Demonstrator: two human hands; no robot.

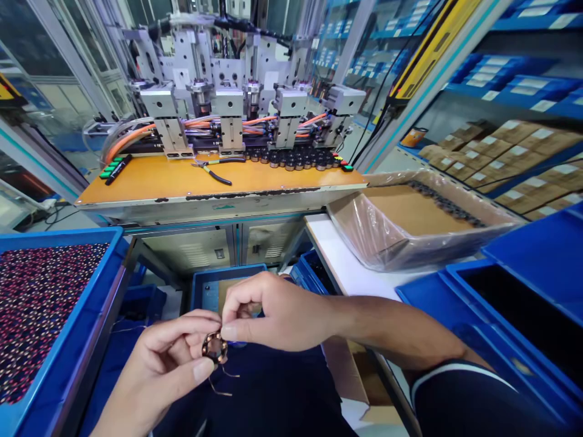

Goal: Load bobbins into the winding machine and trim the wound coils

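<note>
My left hand (pixel 177 358) holds a small ring-shaped motor stator (pixel 215 348) with copper windings, gripped between thumb and fingers. Thin wire ends dangle from its lower side. My right hand (pixel 277 312) is at the stator's upper right edge, thumb and forefinger pinched together. Whether a wire lies in that pinch is too small to make out. Both hands are over my lap, in front of the workbench (pixel 150 185).
Pliers (pixel 214 170), a black marker (pixel 118 170) and several black round parts (pixel 291 159) lie on the bench below the machine (pixel 228 103). A blue tray (pixel 116 243) of parts stands left. A plastic-lined box (pixel 378 237) sits right, near blue bins (pixel 455 285).
</note>
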